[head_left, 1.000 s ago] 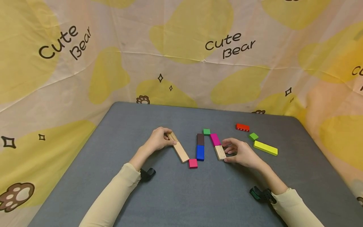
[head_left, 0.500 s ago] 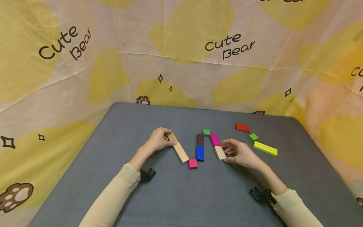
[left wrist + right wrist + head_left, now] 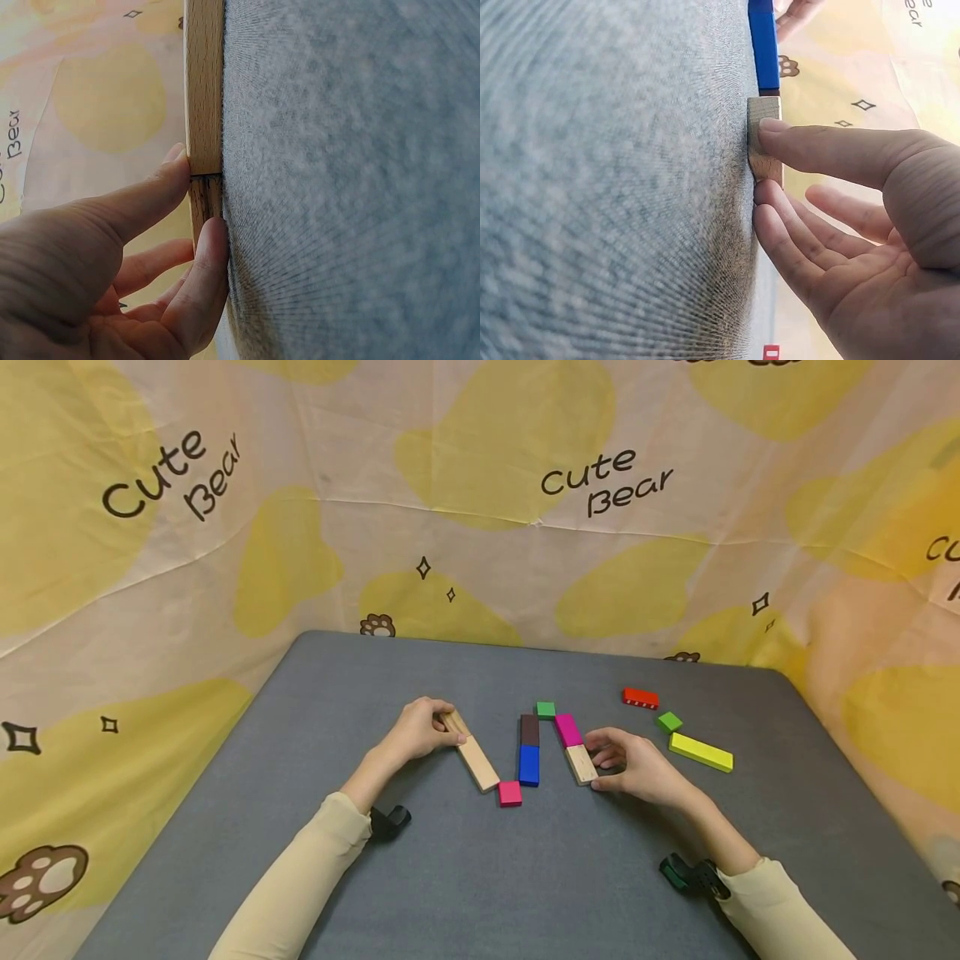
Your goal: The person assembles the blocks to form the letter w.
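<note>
Left grip (image 3: 420,725): your thumb and fingers are clamped on the far wooden block (image 3: 454,722), at its seam with the near wooden block (image 3: 478,764)
Right grip (image 3: 637,766): your thumb lies on the near end of the pale wooden block (image 3: 581,765), fingertips bent against its right side, in what looks a light hold
Pink square (image 3: 510,793): sits between the near ends of the near wooden block and the blue block (image 3: 528,766)
Dark brown block (image 3: 529,730): end to end with the blue block, a green square (image 3: 545,710) at its far right corner
Magenta block (image 3: 568,730): end to end with the pale wooden block
Counter (image 3: 450,868): also bears a red block (image 3: 641,697), lime square (image 3: 669,722) and yellow bar (image 3: 701,752), apart at right
Both grips: neither they nor any block has visibly shifted over the last second; you appear to be steadying the outer slants, not carrying them
</note>
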A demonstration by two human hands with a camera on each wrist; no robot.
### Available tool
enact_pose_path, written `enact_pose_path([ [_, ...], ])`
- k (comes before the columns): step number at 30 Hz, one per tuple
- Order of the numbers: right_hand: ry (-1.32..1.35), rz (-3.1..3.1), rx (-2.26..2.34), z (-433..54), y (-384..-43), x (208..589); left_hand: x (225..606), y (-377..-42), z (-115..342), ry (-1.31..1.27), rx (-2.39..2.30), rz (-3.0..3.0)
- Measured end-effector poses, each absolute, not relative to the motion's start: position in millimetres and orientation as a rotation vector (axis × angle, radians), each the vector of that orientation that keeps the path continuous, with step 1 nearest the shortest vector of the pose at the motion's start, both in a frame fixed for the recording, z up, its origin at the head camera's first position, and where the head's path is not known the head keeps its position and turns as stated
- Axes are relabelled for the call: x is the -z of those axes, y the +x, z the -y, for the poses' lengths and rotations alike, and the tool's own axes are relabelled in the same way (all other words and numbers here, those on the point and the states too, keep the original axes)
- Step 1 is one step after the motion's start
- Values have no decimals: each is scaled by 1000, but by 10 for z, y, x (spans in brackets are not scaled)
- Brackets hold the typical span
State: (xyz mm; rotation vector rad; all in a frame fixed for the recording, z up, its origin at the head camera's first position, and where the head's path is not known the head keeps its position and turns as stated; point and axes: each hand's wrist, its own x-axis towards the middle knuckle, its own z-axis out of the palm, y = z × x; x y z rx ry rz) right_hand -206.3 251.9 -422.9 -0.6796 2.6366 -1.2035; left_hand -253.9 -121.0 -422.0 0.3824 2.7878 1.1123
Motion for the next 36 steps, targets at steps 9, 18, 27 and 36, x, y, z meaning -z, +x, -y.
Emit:
enact_pose_path([
  [9,-674,-2594,1209,-2527,-2055,4234,4217,-2525,1206,364,-1113,-2784],
  [18,-693,-2586,1207,-2542,-2063,4231,4214,-2525,1204,374,-1104,-2795],
  [27,-751,-2558,1216,-2620,-2099,4237,4217,-2522,1203,367,-1125,-2790],
  [36,-615,-2720,1426,-3044,-2183,4053,4233,-2530,1191,356,-1131,-2788],
])
